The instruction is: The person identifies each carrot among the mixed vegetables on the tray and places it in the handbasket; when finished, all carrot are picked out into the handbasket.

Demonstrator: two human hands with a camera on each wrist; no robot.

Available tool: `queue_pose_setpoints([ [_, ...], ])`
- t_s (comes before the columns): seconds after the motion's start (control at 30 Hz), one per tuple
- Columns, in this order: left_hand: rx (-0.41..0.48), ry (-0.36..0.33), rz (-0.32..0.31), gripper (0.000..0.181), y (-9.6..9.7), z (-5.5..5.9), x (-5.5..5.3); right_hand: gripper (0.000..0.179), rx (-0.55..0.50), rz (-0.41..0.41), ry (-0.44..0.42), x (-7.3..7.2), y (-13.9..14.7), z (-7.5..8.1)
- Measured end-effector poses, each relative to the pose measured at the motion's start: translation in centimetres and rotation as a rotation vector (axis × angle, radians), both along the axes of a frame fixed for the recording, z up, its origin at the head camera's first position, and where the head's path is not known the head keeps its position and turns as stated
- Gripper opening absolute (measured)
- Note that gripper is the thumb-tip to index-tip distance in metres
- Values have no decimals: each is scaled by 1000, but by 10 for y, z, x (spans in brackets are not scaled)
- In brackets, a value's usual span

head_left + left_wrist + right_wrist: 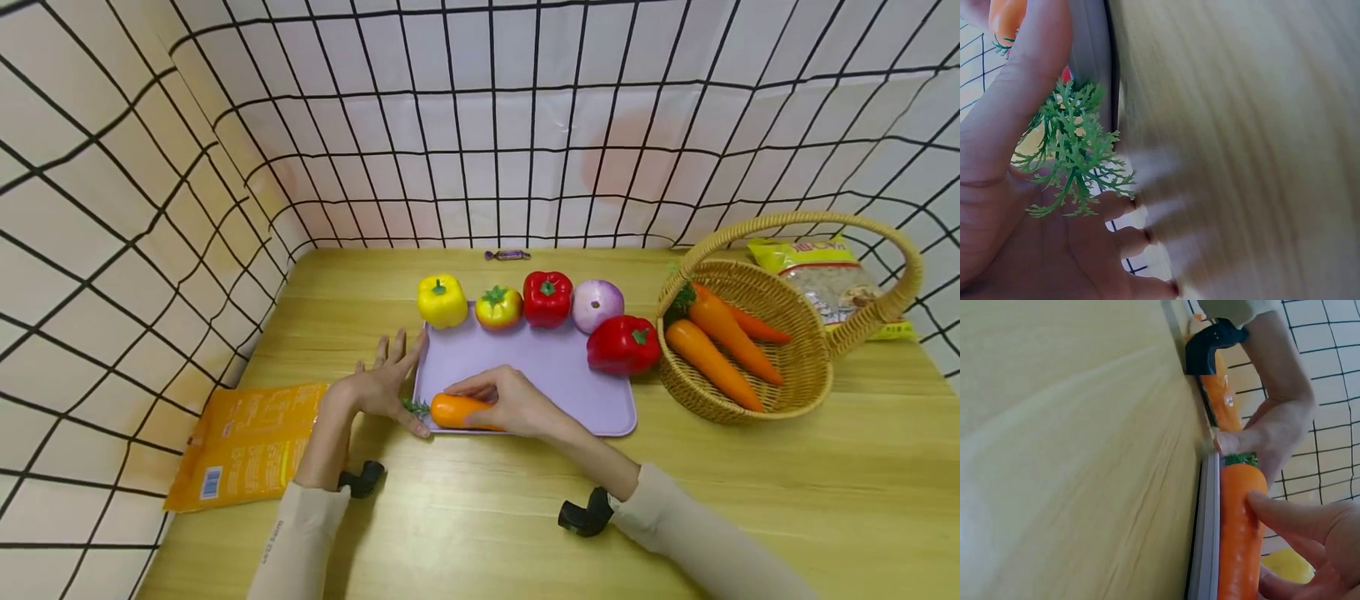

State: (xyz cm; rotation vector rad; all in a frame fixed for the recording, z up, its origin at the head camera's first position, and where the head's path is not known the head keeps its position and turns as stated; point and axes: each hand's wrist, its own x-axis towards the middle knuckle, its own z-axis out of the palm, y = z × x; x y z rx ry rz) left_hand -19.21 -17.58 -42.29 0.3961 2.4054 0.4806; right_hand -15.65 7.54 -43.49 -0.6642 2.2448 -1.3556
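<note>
My right hand (517, 404) grips an orange carrot (453, 411) lying along the front edge of a lilac tray (525, 358). In the right wrist view, the thumb presses on the carrot's (1241, 531) side beside the tray rim. The leafy green top (1075, 150) points left, close to my left thumb. My left hand (378, 392) is spread with straight fingers at the tray's left edge. Along the tray's back stand a yellow bell pepper (442, 302), a yellow-red tomato (498, 310), a red bell pepper (547, 300) and a purple onion (597, 307).
Another red pepper (622, 344) lies on its side at the tray's right edge. Beside it, a handled wicker basket (705, 400) holds several carrots (716, 362). Behind stands a plastic bag (825, 275). An orange packet (247, 450) lies left; a purple-wrapped candy (507, 255) lies at the back.
</note>
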Motion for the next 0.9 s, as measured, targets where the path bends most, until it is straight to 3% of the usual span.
queue_pose_setpoints([
  [0.2,-1,1,-1,151,0,0,0,38,25,-13,2,-1,4,0],
  [0.37,-1,8,-2,152,1,0,0,38,71,-46,18,1,26,8],
  [0.67,13,4,-2,152,2,-2,0,38,123,-104,187,10,113,57],
  [0.9,13,10,-2,152,1,-1,0,40,207,-242,231,21,198,95],
])
